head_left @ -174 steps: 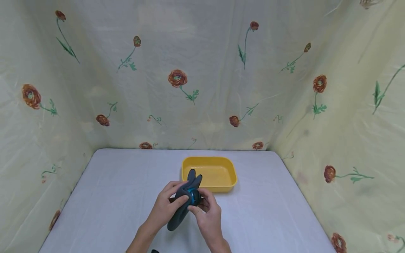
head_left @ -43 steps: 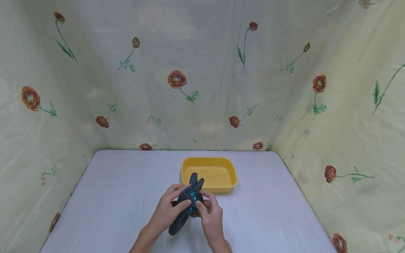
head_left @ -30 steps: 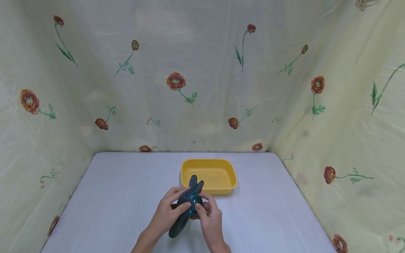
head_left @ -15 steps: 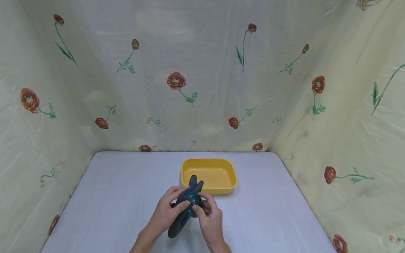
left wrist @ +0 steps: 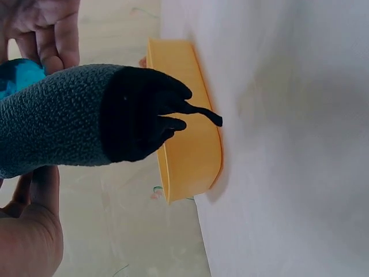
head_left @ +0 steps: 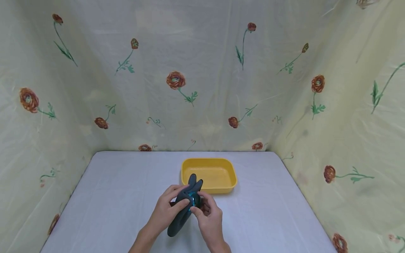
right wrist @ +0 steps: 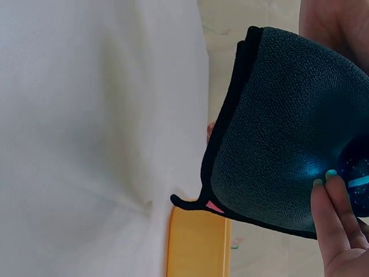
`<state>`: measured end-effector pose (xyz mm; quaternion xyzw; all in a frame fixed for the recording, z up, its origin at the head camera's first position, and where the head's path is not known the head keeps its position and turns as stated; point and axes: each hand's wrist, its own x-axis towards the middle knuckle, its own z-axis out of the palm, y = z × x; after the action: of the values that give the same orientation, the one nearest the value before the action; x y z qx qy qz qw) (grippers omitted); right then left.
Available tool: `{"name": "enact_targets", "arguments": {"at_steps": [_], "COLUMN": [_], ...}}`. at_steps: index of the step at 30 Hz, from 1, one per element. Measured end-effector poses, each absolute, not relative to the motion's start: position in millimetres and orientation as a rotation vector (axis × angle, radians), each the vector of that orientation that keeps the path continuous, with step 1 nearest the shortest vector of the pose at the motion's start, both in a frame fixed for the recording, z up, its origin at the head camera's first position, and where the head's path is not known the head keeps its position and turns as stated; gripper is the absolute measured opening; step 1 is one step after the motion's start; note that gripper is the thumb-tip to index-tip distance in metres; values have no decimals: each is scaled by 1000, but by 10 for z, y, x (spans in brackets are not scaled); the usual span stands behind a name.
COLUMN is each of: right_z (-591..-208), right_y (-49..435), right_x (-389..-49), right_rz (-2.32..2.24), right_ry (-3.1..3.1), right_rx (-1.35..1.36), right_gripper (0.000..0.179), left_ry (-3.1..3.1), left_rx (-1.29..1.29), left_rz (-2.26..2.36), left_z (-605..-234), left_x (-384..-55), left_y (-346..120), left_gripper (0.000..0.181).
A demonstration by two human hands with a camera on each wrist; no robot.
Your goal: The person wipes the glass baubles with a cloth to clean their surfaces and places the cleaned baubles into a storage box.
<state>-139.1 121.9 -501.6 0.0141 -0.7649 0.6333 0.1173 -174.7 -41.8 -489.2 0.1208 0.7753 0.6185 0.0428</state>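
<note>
A dark grey fleece cloth [head_left: 178, 225] with black edging is folded around one side of a glossy, speckled dark blue ball [head_left: 195, 199]. My left hand [head_left: 165, 208] grips the cloth from the left, thumb pressing it against the ball. On the other side my right hand [head_left: 209, 215] holds the ball between thumb and curled fingers. The right wrist view has two fingertips [right wrist: 330, 183] at the fleece beside the ball [right wrist: 358, 167]. A black hanging loop [left wrist: 204, 112] dangles from the cloth's edge in the left wrist view. Much of the ball is hidden by cloth and fingers.
Behind the hands, a yellow rectangular tray [head_left: 218, 189] stands on the white-covered table [head_left: 126, 189]; the cloth's tips overlap its near left side in the head view. Flower-printed curtains [head_left: 202, 105] enclose the table at the back and both sides.
Compared with about a second ago, my right thumb has slid left and down off the ball's front to its lower edge. My left hand and the cloth have hardly moved.
</note>
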Motion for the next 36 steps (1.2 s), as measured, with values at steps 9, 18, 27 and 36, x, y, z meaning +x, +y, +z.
{"name": "enact_targets", "arguments": {"at_steps": [9,18,27,36], "right_z": [-5008,-5024,-5013,-5028], "right_y": [1208,1195,1190,1184], "right_x": [-1372,-1390,-1374,-1371], "right_rz": [1855,1838,1853,1807], "right_ry": [-2248,-2244,-2225,-2214], "right_rx": [22,12,30,61], "right_gripper": [48,51,50,54], "left_ry": [2362,2372,2370,2369], "left_rx": [367,361,363,357], "left_rz": [1898,1902,1912,1910], "left_z": [-4887,-4885,-4896,-4904], "left_x": [-1724,-1726,-1725,-1729], "left_y": [-419,-419,-419,-417], "left_gripper": [44,43,42,43]}}
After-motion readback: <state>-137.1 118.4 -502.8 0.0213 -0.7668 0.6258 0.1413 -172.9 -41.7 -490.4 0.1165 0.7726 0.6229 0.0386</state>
